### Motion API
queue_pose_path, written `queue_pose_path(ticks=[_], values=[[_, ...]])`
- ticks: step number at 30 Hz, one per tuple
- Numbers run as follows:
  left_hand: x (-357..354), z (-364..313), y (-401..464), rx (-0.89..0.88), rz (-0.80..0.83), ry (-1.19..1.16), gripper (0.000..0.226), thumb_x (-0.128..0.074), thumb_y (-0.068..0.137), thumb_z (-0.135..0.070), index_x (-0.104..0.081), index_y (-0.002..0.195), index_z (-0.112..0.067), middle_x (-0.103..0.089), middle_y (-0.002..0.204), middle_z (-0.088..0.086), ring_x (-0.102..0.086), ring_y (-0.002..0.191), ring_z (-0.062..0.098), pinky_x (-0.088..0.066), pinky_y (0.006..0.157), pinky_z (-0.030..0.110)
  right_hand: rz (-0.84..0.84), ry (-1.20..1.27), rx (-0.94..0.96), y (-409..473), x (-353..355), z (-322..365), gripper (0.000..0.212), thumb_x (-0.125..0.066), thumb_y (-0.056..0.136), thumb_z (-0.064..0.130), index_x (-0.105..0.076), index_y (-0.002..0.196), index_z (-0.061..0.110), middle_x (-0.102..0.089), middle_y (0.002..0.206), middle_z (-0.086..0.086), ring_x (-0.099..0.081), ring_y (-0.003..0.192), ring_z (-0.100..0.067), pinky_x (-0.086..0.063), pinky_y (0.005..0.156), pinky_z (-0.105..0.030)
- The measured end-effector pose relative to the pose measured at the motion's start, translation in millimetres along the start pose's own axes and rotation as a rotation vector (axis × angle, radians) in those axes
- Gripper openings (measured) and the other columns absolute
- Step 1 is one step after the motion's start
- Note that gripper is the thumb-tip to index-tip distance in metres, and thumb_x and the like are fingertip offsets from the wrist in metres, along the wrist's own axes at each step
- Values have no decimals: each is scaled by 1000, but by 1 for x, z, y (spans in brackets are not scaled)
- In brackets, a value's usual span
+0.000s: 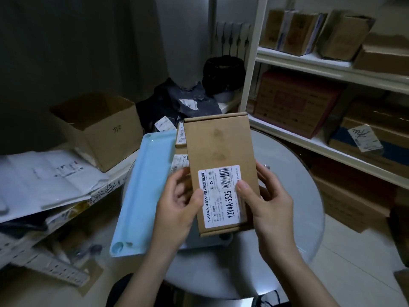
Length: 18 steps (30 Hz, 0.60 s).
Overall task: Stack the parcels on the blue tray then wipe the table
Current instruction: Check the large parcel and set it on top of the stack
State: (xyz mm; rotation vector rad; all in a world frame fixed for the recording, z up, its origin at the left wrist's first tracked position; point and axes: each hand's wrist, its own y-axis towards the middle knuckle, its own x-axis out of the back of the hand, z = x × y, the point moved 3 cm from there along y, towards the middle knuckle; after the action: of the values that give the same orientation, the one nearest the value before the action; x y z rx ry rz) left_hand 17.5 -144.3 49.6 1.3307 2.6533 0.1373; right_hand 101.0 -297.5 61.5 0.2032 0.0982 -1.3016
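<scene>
Now | both hands [177, 202] [269, 200] hold brown parcel [218, 156] | round table [287, 196], blue tray [146, 185] | shelves [327, 63] right

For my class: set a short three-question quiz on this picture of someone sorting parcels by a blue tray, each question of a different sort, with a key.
1. True or false: both hands hold the cardboard parcel.
2. Where does the blue tray lie relative to the held parcel?
A. to its left
B. to its right
C. on top of it
3. Fill in: the white label on the parcel reads 12V4A-____.

Key
1. True: the left hand and the right hand each grip a side.
2. A
3. 5525
</scene>
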Motion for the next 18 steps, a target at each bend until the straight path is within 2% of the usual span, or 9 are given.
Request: queue_pose_path(ticks=[4,6,8,9,11,13,14,16,18], values=[[9,-9,6,12,33,33,51,-69,76,-18,-52,123,-28,-75,109,-9,-71,101,10,-55,82,24,22,-31,42,-1,-7,9,48,-71,87,10,-61,127,33,-74,110,8,-72,98,-13,-60,71,-30],[12,-13,5,6,83,78,57,-75,74,-20,-55,127,-26,-75,109,-12,-70,102,8,-55,86,23,37,-100,88,-2,-6,14,47,-69,89,11,-59,127,37,-71,117,13,-67,108,-11,-59,81,-33],[14,-18,3,-33,119,108,55,-81,71,-19,-61,122,-24,-75,108,-13,-70,100,7,-54,85,21,27,-146,144,-3,-4,20,45,-62,92,5,-61,124,37,-68,120,16,-61,116,-7,-53,91,-27],[14,-22,1,-72,119,114,52,-82,70,-16,-63,118,-24,-75,106,-14,-71,98,6,-54,84,20,21,-131,154,-4,-3,24,43,-57,94,2,-63,119,36,-69,118,17,-61,115,-2,-50,90,-20],[14,-32,-2,-183,104,102,46,-80,69,-16,-67,109,-34,-74,105,-18,-68,101,4,-51,87,20,16,-2,122,-9,-1,33,41,-44,99,1,-70,99,34,-73,97,19,-65,95,5,-49,81,-21],[15,-43,-5,-350,87,104,43,-74,70,-18,-65,104,-43,-69,118,-19,-58,124,8,-45,100,24,64,199,20,-13,2,40,44,-35,102,12,-74,89,28,-75,86,14,-69,80,1,-51,74,-27],[16,-47,-5,-444,80,154,44,-75,74,-15,-63,105,-44,-65,127,-17,-49,134,14,-41,107,30,124,264,-32,-14,3,43,37,-36,101,24,-73,98,24,-77,93,11,-71,85,-4,-55,74,-26],[18,-50,-1,-572,51,334,51,-79,78,-3,-60,106,-41,-57,139,-10,-39,142,17,-36,113,37,233,260,-112,-13,3,46,34,-55,88,36,-67,116,20,-75,105,9,-70,95,-9,-56,72,-24],[19,-50,5,-642,7,501,54,-78,76,7,-59,106,-32,-52,143,-2,-37,143,15,-34,114,31,270,221,-146,-11,0,40,46,-66,73,25,-65,119,26,-73,106,11,-68,100,-18,-54,74,-29]])
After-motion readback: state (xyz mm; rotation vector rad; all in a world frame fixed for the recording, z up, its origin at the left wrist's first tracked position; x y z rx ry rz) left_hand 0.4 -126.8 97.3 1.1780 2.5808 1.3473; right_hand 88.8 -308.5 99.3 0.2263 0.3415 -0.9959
